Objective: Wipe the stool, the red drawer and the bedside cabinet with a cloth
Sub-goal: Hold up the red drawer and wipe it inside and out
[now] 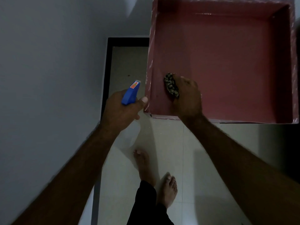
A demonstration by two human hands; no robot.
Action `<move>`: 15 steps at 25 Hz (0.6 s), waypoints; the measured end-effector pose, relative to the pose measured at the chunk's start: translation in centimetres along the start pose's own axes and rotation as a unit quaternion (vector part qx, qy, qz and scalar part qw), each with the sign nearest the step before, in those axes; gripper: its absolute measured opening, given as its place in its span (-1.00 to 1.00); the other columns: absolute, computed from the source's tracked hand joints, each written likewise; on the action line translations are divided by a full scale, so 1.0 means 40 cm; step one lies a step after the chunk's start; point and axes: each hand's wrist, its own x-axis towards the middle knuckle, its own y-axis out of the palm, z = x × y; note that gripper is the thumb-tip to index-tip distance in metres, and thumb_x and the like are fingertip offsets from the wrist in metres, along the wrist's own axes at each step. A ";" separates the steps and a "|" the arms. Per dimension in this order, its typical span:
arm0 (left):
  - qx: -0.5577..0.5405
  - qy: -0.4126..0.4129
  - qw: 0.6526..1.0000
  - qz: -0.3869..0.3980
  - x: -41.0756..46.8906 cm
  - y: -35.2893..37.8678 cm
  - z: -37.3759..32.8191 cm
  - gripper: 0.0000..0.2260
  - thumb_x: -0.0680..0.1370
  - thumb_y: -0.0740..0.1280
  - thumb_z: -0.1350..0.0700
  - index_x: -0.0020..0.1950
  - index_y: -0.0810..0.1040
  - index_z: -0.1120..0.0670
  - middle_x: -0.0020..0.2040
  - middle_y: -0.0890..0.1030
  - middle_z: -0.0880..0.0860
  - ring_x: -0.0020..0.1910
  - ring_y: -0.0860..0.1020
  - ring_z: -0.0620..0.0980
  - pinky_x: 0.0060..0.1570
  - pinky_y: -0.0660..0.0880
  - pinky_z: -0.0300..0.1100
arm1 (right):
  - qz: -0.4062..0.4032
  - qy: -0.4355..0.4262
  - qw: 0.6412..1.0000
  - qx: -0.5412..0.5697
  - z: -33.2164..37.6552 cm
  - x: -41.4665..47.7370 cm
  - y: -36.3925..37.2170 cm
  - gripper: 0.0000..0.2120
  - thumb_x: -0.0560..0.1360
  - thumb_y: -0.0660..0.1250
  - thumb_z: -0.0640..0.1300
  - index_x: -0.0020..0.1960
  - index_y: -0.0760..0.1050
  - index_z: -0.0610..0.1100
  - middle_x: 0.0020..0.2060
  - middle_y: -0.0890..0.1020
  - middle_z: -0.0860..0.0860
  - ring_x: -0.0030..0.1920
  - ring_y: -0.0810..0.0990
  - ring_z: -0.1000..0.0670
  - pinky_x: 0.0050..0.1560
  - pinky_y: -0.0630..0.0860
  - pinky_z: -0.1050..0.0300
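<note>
step: the red drawer (227, 62) is being wiped, pulled out above the tiled floor (186, 151).
right hand (186, 95): is pressing a patterned cloth (171, 85) into the near-left inside corner.
left hand (123, 109): is gripping a blue spray bottle (130, 93) just beside the drawer.
next: likely sweeping the cloth across the remaining bottom and walls.

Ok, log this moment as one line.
step: drawer wipe | right hand: grips cloth on drawer floor, near-left corner | left hand: holds spray bottle outside drawer
</note>
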 end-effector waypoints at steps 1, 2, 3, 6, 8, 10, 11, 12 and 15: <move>0.005 -0.006 1.000 0.000 0.010 -0.002 -0.006 -0.64 0.56 0.41 -0.06 0.00 0.54 0.27 -0.15 0.66 0.25 -0.38 0.61 -0.24 -0.44 0.39 -0.54 | -0.002 -0.001 1.000 0.001 -0.001 0.000 0.002 -0.21 0.38 0.40 -0.42 0.58 0.36 -0.10 0.39 0.55 -0.18 0.37 0.45 -0.23 0.38 0.46 -0.12; 0.008 -0.010 1.000 -0.001 0.021 -0.002 -0.012 -0.64 0.56 0.41 -0.06 0.00 0.54 0.26 -0.15 0.66 0.25 -0.38 0.61 -0.23 -0.44 0.40 -0.54 | -0.005 -0.004 1.000 -0.001 -0.004 0.000 0.005 -0.21 0.39 0.41 -0.41 0.58 0.36 -0.10 0.38 0.56 -0.18 0.36 0.45 -0.22 0.37 0.47 -0.12; 0.009 -0.011 1.000 -0.003 0.031 -0.003 -0.019 -0.65 0.56 0.41 -0.06 0.01 0.54 0.25 -0.16 0.66 0.23 -0.38 0.61 -0.22 -0.44 0.40 -0.54 | -0.007 -0.006 1.000 0.000 -0.005 0.001 0.007 -0.21 0.39 0.42 -0.40 0.58 0.36 -0.10 0.38 0.56 -0.18 0.36 0.46 -0.22 0.36 0.47 -0.13; 0.001 -0.007 1.000 -0.009 0.054 -0.009 -0.041 -0.65 0.56 0.42 -0.06 0.01 0.54 0.26 -0.17 0.66 0.22 -0.38 0.63 -0.17 -0.41 0.42 -0.53 | -0.002 0.001 1.000 0.011 -0.002 -0.002 0.007 -0.19 0.39 0.44 -0.39 0.60 0.34 -0.08 0.40 0.54 -0.18 0.39 0.44 -0.24 0.39 0.46 -0.16; -0.002 -0.006 1.000 -0.012 0.071 -0.013 -0.060 -0.64 0.55 0.43 -0.06 0.01 0.55 0.26 -0.17 0.66 0.21 -0.38 0.63 -0.14 -0.39 0.45 -0.50 | -0.003 0.002 1.000 0.017 0.000 -0.001 0.003 -0.19 0.40 0.47 -0.39 0.60 0.34 -0.08 0.41 0.53 -0.19 0.41 0.44 -0.24 0.40 0.44 -0.16; 0.003 -0.012 1.000 -0.014 0.089 -0.017 -0.084 -0.66 0.56 0.42 -0.06 0.01 0.55 0.24 -0.17 0.66 0.19 -0.36 0.64 -0.11 -0.37 0.48 -0.40 | -0.007 -0.002 1.000 0.027 -0.002 -0.003 0.004 -0.17 0.37 0.47 -0.41 0.59 0.35 -0.08 0.41 0.53 -0.20 0.41 0.45 -0.25 0.41 0.45 -0.20; 0.006 -0.018 1.000 -0.014 0.097 -0.019 -0.096 -0.67 0.56 0.42 -0.06 0.02 0.55 0.23 -0.17 0.65 0.16 -0.33 0.64 -0.09 -0.34 0.47 -0.35 | -0.010 -0.003 0.999 0.032 -0.002 -0.004 0.006 -0.15 0.35 0.47 -0.42 0.59 0.36 -0.09 0.40 0.54 -0.21 0.40 0.46 -0.26 0.40 0.46 -0.22; 0.009 -0.021 1.000 -0.013 0.107 -0.021 -0.107 -0.68 0.57 0.41 -0.05 0.02 0.55 0.21 -0.18 0.65 0.14 -0.32 0.64 -0.08 -0.31 0.44 -0.33 | -0.012 -0.004 0.999 0.033 -0.004 -0.004 0.009 -0.14 0.34 0.48 -0.43 0.58 0.36 -0.09 0.39 0.55 -0.22 0.40 0.47 -0.27 0.39 0.46 -0.23; -0.008 -0.029 0.999 -0.015 0.132 -0.024 -0.132 -0.71 0.57 0.42 -0.05 0.02 0.53 0.18 -0.21 0.62 0.08 -0.35 0.61 -0.11 -0.27 0.44 -0.27 | -0.015 -0.006 1.000 0.025 -0.009 -0.003 0.015 -0.14 0.32 0.52 -0.41 0.57 0.38 -0.10 0.38 0.56 -0.21 0.38 0.49 -0.26 0.39 0.46 -0.24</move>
